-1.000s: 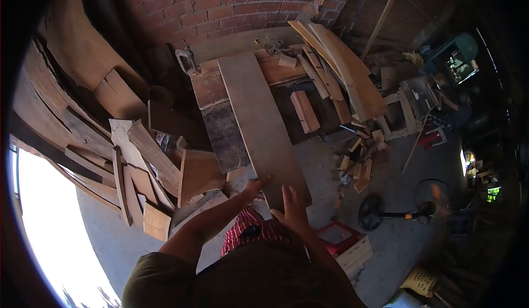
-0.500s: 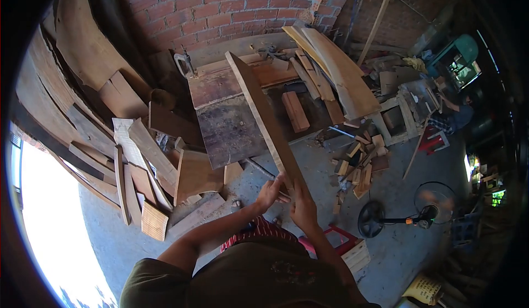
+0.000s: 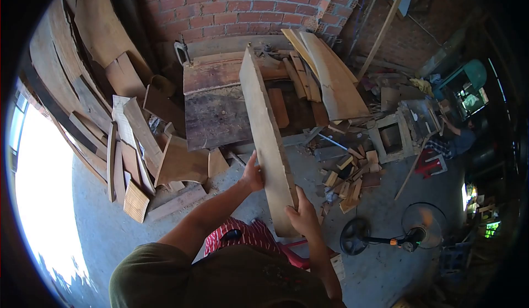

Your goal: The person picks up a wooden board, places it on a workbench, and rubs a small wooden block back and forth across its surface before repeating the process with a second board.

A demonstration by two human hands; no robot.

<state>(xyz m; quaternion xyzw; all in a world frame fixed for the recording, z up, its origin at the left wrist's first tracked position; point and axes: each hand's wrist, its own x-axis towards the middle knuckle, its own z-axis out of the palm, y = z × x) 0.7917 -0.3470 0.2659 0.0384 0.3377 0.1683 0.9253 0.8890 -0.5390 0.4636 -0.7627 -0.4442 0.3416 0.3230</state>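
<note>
A long wooden board is held up in front of me, its far end reaching over the workbench. On its left edge, about two thirds of the way down, my left hand grips it, the fingers partly hidden behind. My right hand is closed round the right edge near the close end, thumb lying on the broad face. Beyond the board, a reddish wood block lies on the bench, partly covered by the board.
Large planks lean at the left. Scrap wood is heaped on the floor right of the bench, near a standing fan. A clamp sits at the bench's back left corner. Another person sits far right.
The board has turned so its broad face shows instead of its narrow edge. My left hand has moved up and left along it; my right hand now holds the right edge.
</note>
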